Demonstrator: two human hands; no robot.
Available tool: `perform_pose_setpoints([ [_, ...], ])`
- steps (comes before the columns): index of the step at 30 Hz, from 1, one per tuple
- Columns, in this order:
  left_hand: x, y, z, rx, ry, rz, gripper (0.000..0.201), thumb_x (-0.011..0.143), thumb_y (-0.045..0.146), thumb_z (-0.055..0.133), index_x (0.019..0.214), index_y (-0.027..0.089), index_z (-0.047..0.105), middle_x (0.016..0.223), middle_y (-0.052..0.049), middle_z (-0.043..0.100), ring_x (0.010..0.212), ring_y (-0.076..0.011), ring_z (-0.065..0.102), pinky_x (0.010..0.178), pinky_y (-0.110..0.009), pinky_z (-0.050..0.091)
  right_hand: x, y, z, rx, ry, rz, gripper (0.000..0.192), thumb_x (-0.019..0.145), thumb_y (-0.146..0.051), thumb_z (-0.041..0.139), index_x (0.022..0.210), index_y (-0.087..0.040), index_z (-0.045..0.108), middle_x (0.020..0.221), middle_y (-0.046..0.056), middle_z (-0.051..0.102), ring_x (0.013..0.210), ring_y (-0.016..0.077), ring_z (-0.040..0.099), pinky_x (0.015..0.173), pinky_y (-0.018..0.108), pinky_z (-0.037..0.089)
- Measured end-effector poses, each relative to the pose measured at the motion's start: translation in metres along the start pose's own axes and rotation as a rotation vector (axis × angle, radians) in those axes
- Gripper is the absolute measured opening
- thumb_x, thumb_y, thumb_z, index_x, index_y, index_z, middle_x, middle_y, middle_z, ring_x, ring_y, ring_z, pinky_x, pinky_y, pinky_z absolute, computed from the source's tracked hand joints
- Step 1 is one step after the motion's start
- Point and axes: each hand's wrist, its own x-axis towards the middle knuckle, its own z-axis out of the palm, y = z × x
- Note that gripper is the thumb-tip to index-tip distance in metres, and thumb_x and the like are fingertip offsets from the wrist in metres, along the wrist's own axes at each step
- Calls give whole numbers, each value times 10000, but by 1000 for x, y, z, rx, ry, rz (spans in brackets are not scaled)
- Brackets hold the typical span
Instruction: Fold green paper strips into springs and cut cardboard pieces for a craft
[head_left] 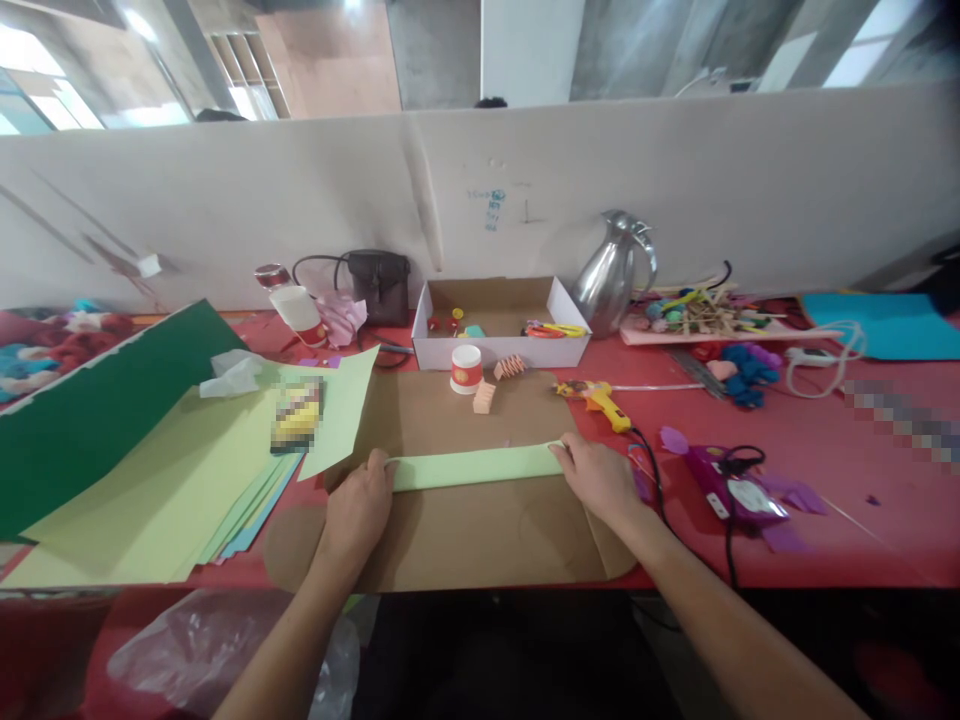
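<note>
A long pale green paper strip (pixel 476 468) stretches level between my two hands, over a brown cardboard sheet (pixel 487 540). My left hand (pixel 361 505) is closed on the strip's left end, thumb and fingers pinching it. At the other end my right hand (pixel 598 475) grips the strip's upper corner the same way. Just beyond the strip stand a red and white paper cup (pixel 466 370) and two small folded paper pieces, one plain orange (pixel 484 397) and one striped (pixel 510 367). A yellow glue gun (pixel 606 405) lies beyond my right hand.
Coloured paper sheets (pixel 127 480) and a green board (pixel 112 420) cover the left side. At the back are a white box (pixel 499 352) with scissors, a steel jug (pixel 613 270) and a dark bag (pixel 379 288). A purple box (pixel 731 490) and black cable lie right.
</note>
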Motion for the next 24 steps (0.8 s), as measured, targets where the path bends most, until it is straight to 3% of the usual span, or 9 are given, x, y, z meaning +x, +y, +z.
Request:
perform_pose_setpoints([
  [8,0,2,1,-16,1,-14,260,983,331,286,988,180,497,851,-104,686,776,-251,672,531,-274,364,-1,-6,0,-38,6,-8,282,986,-367,356,1002,-180,567,871,124,720,784,272,704,546,275,368],
  [13,1,3,0,-84,-7,-79,258,969,327,321,993,182,533,870,-105,690,823,-252,674,540,-268,367,4,-1,3,83,-51,65,284,961,-414,400,1000,-200,583,850,115,716,795,268,693,584,280,379],
  [17,3,-3,4,-253,44,-120,241,945,354,375,931,204,562,839,-81,690,815,-248,663,562,-272,374,13,12,14,455,-30,77,211,892,-390,497,911,-204,597,811,77,709,775,246,671,606,286,400],
  [20,4,-14,6,-577,118,-104,233,912,400,445,865,213,575,798,-42,684,757,-204,644,608,-266,421,13,25,20,787,17,8,212,855,-402,519,830,-199,572,802,59,703,733,208,656,631,285,450],
  [24,-4,-31,3,-1005,133,-31,243,867,427,526,881,197,600,1013,-72,705,830,-187,652,696,-279,494,-7,41,19,1108,85,-153,209,831,-410,576,798,-203,559,1049,103,707,928,233,663,805,345,504],
])
